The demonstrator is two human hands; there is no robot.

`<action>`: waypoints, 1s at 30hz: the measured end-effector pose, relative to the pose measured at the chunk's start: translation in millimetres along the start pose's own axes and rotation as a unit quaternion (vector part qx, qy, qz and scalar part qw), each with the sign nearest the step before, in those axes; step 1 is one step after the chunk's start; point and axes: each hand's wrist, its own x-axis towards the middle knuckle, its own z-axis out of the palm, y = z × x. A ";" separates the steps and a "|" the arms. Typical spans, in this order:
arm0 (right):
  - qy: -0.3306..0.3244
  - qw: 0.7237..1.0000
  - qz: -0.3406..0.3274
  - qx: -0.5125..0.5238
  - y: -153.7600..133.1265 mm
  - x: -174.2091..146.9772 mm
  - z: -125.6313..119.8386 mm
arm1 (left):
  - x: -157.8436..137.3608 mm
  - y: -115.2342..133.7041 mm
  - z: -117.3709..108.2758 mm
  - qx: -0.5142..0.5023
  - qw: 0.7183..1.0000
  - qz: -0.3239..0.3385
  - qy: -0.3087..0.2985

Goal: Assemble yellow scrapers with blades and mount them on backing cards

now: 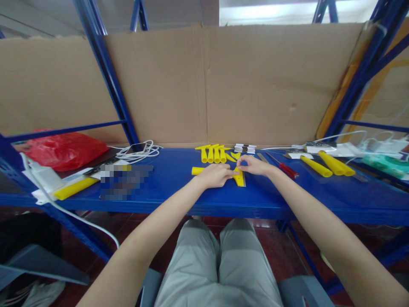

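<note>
So the yellow plastic T-shaped scraper is flat on the blue metal bench, handle running off sideways to the left beneath the left hand, which is curled onto it, while the right hand is nearer the head's far end, can't tell if pinching anything.

Two hands are in view, one left hand and one right hand, with one yellow bladed tool between them. Four yellow handled pieces make a row, three yellow tubes lie rightward, and one red bag sits leftward.
</note>
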 end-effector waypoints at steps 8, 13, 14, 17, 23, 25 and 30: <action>0.053 0.965 0.122 0.227 -3.4 -3.7 2.6 | 0.7 -0.3 -0.3 -0.010 1.000 -0.006 0.008; 0.064 0.891 0.182 0.412 -9.1 -5.0 3.8 | 0.3 -3.3 -2.3 -0.023 0.997 -0.066 0.025; 0.043 0.874 0.195 0.442 -10.9 -5.4 4.4 | 0.1 -4.1 -2.8 -0.022 0.997 -0.075 0.028; -0.036 0.841 0.211 0.496 -17.1 -6.8 7.0 | -0.4 -5.7 -3.6 -0.025 0.996 -0.081 0.031; -0.063 0.831 0.215 0.508 -27.3 -8.2 10.8 | -0.6 -7.2 0.4 -0.049 0.995 -0.075 0.040; -0.066 0.834 0.220 0.501 -30.2 -7.7 12.4 | -0.3 -6.9 2.8 -0.045 0.995 -0.085 0.037; -0.060 0.845 0.215 0.486 -35.2 -5.6 16.8 | 2.2 -2.7 6.0 0.029 0.994 -0.105 -0.009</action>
